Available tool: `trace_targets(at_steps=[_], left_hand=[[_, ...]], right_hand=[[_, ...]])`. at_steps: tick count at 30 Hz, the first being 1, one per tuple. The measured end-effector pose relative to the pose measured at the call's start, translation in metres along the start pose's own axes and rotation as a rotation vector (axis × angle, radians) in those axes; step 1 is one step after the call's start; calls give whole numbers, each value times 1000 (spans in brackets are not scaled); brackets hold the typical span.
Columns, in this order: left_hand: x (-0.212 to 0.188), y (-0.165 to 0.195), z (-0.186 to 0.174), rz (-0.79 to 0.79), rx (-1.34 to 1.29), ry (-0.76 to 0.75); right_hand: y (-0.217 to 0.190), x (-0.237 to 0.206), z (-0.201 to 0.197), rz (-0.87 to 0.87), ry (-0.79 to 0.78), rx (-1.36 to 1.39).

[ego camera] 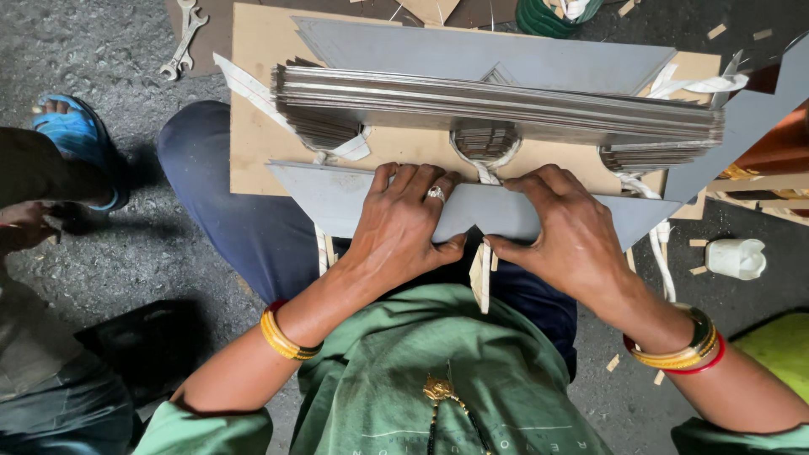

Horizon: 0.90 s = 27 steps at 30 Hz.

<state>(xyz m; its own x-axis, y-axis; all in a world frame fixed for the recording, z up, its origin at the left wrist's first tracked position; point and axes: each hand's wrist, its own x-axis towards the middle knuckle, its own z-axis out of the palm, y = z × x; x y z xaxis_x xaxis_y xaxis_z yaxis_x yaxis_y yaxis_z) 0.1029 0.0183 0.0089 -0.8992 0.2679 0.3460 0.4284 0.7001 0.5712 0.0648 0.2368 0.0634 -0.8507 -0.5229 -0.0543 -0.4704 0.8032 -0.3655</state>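
Grey, flat and thin, a metal sheet point(337, 198) with slanted ends and a V-shaped notch in its near edge is held across the lap, at the centre of the view. It is pinched by the left hand point(404, 223) and the right hand point(560, 227), set on either side of the notch, fingers spread flat on top and thumbs curled under the near edge. A ring is worn on the left hand. At 12 o'clock from the sheet, a stack of like-shaped grey sheets point(497, 105), bound with white strips, is laid on a cardboard board point(261, 101). At 10 o'clock, a spanner point(184, 42) is seen on the floor.
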Motion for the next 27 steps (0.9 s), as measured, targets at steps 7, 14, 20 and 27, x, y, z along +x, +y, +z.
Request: trace_targets(at_steps=[7,14,20,27], left_hand=[[1,-2,10,29,34,60],[1,-2,12,-5,28,-26],[-3,-2,12,31,74,-3],[-7,-6,8,51,63,-7]], right_hand=[[-4,-8,14,-6,72,-26],[0,-11,17,2,87,-8],[5,-7,7,-33,50,101],[-3,0,8,-55,40,-58]])
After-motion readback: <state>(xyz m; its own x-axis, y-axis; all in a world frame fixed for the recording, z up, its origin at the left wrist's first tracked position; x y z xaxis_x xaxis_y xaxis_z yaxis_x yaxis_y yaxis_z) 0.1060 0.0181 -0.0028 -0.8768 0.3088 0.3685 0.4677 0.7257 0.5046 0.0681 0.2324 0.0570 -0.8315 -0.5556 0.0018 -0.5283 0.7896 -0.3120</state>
